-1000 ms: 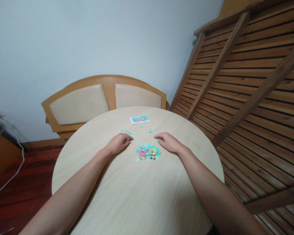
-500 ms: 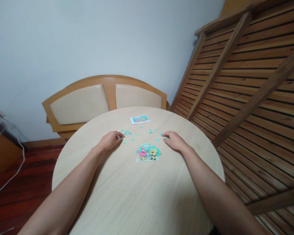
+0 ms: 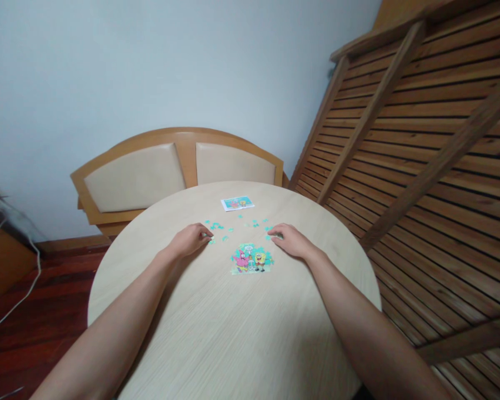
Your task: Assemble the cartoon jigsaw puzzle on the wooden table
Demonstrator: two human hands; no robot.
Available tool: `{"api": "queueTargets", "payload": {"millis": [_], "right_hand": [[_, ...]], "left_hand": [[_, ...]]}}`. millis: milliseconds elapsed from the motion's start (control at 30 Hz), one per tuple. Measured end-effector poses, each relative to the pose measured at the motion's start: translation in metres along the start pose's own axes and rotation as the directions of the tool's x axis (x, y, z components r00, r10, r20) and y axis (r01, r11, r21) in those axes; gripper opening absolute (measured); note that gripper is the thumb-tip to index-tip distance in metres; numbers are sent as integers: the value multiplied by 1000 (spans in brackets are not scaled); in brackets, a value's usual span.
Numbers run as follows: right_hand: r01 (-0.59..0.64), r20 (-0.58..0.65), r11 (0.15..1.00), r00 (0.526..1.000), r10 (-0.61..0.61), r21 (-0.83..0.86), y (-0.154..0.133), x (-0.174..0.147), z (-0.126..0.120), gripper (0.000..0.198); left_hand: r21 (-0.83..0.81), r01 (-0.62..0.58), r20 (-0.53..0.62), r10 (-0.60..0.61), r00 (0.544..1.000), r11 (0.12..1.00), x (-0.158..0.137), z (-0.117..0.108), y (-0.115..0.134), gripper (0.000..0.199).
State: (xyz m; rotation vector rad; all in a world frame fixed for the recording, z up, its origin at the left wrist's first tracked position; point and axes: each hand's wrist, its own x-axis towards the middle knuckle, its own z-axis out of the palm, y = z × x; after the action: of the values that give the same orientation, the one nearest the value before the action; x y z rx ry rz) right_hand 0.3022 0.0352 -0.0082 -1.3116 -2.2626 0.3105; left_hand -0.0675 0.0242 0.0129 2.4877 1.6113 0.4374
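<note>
Left hand (image 3: 189, 240), fingers narrowed, and right hand (image 3: 293, 241), fingers slightly parted, sit beside loose puzzle pieces (image 3: 220, 226); whether either grips one cannot be told; the partly joined puzzle (image 3: 252, 259), its seams indistinct, lies on the table (image 3: 225, 316) between the forearms (image 3: 125, 316), both cut off below.

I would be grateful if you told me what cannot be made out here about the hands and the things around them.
In the head view:
Left hand: its curled fingers hide whether it grips anything.
Right hand: likewise hidden by its fingers.
Loose pieces: too small to tell their exact shapes.
White cord: one end cut off by the left edge.
Slatted panel: cut off by the right edge.
</note>
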Motion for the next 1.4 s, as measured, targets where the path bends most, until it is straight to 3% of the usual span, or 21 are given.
{"api": "queueTargets", "payload": {"millis": [133,300,500,800,933,1133,1333,1400], "right_hand": [[7,-5,1000,1000,-7,30,3,0,-1,29],[-106,-31,982,993,112,157,15,-1,-6,49],[-218,-46,955,972,232,200,25,-1,-12,42],[-221,-56,943,969,242,247,27,0,-9,43],[-200,-47,961,976,212,192,23,-1,-9,29],[-131,-38,991,991,132,16,16,-1,-10,18],[-172,-19,985,985,171,-7,16,0,-10,15],[-175,-10,985,985,174,-15,17,0,-10,15]], "left_hand": [[-8,-52,-9,52,999,999,2,2,-2,29],[2,-82,3,82,997,997,1,3,2,29],[25,-45,-6,45,999,999,-1,2,6,29],[85,47,-35,-45,998,995,-4,-1,8,29],[93,90,-59,-84,995,992,-6,-3,14,30],[26,-18,-46,19,999,999,-5,-1,29,32],[25,-37,-52,38,998,999,-4,1,24,29],[-3,-94,-60,93,994,996,-4,4,23,28]]}}
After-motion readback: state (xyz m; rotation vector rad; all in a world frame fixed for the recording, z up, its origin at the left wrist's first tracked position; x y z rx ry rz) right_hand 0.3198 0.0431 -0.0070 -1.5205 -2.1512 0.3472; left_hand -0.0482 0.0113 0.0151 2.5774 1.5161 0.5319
